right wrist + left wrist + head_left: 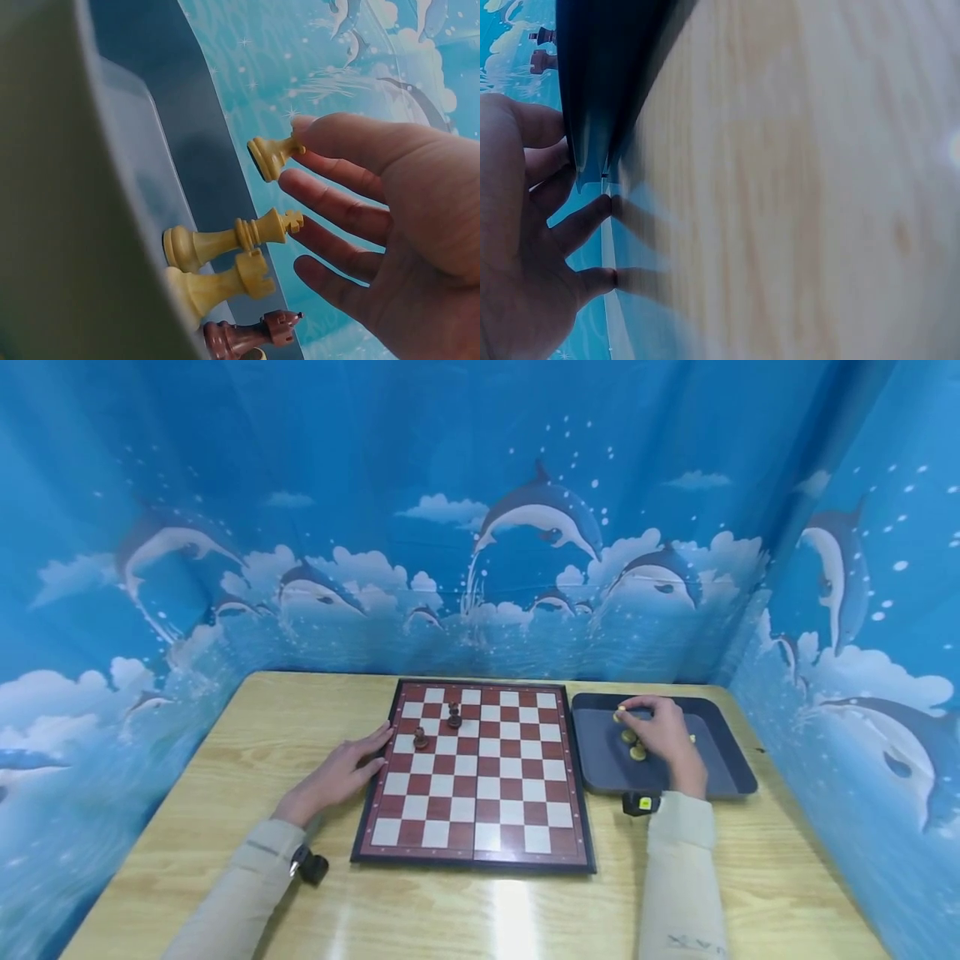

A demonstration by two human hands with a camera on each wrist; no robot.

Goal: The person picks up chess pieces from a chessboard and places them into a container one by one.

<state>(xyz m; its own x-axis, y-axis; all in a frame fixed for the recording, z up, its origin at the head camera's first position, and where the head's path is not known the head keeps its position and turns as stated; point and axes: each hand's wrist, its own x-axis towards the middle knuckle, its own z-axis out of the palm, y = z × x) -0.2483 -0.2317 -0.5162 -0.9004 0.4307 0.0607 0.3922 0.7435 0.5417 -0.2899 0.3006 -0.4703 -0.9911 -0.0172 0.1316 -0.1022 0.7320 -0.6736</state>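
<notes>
My right hand [663, 731] pinches a pale yellow chess piece [270, 157] by its upper end, above the grey tray [723, 768]. The fingers hide that piece's top. Close below in the right wrist view stand a yellow king [225, 238], a yellow rook [217, 289] and a dark red piece [251, 335]. With fairly straight fingers, my left hand [337, 777] touches the left edge of the chessboard [480, 768]. Two dark red pieces stand on the board: one farther back [453, 717], one nearer the left edge [421, 739].
The chessboard lies flat on a light wooden table [300, 710], with a fold line down its middle. The tray sits close to its right edge. A blue dolphin-print curtain [420, 510] hangs behind and along both sides.
</notes>
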